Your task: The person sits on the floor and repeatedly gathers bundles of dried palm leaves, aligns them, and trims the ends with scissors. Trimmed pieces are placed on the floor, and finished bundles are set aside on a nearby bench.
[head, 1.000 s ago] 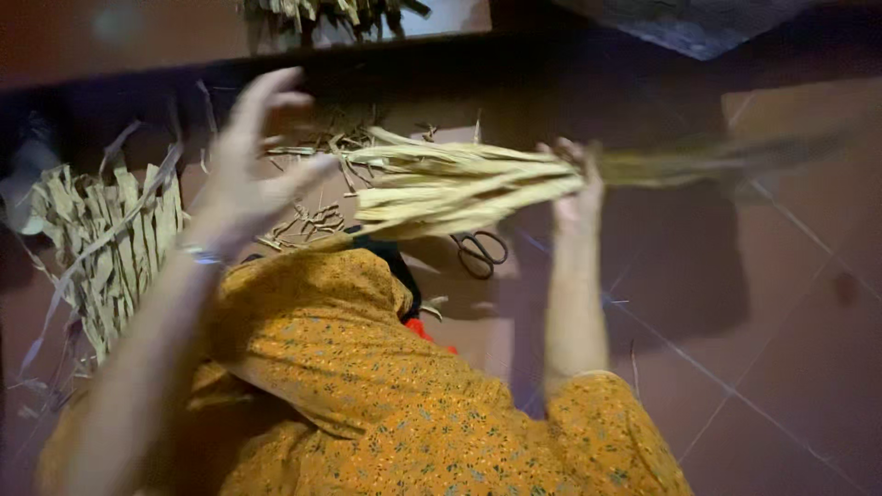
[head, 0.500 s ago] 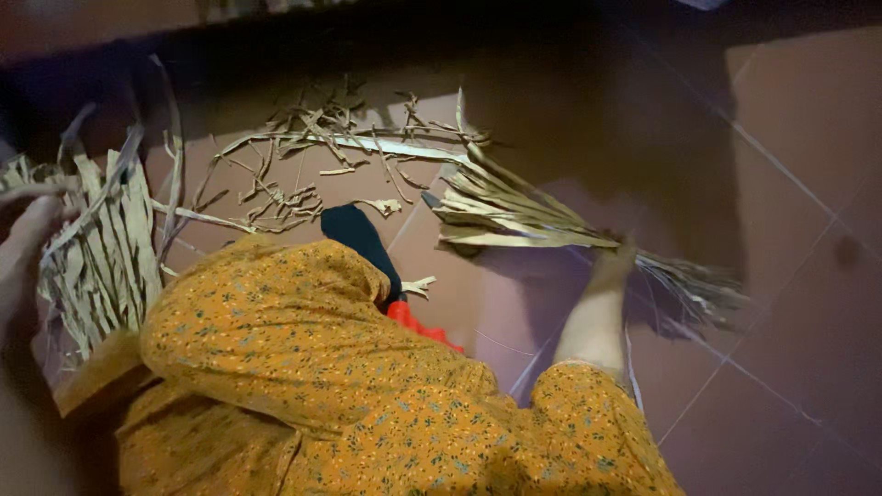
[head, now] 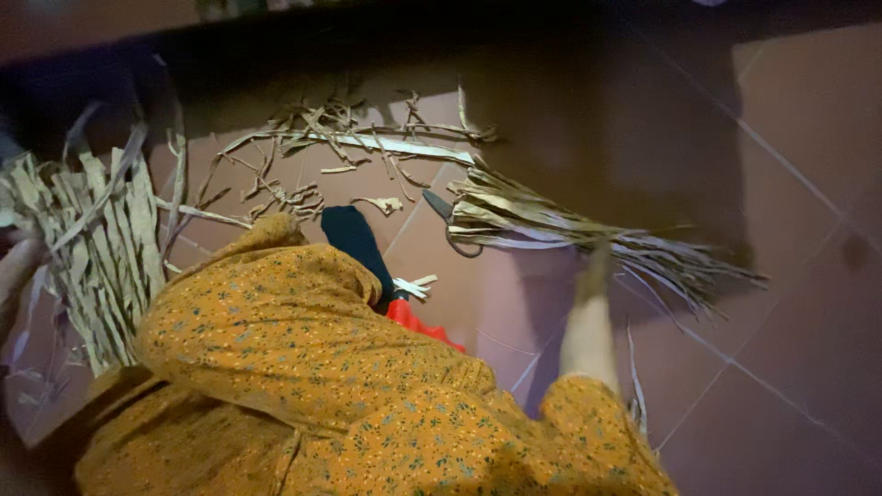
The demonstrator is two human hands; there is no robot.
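A bundle of long dried leaf strips [head: 570,230] lies on the tiled floor to my right, its thin ends fanned out to the right. My right hand [head: 595,268] is blurred and rests at the bundle's near edge; its grip is unclear. My left hand [head: 13,268] shows only as a blurred sliver at the left edge, against a pile of wider dried strips [head: 96,239]. My knee in an orange flowered garment [head: 276,340] fills the lower middle.
Scissors [head: 452,223] lie on the floor at the bundle's left end. Loose scraps of dried leaf [head: 312,147] are scattered further back. A dark step or wall base [head: 386,46] runs along the top. Something red [head: 418,321] shows beside my knee.
My right hand swung the bundle down from in front of me to the floor on the right. My left hand dropped from mid-air to the strip pile at the left edge.
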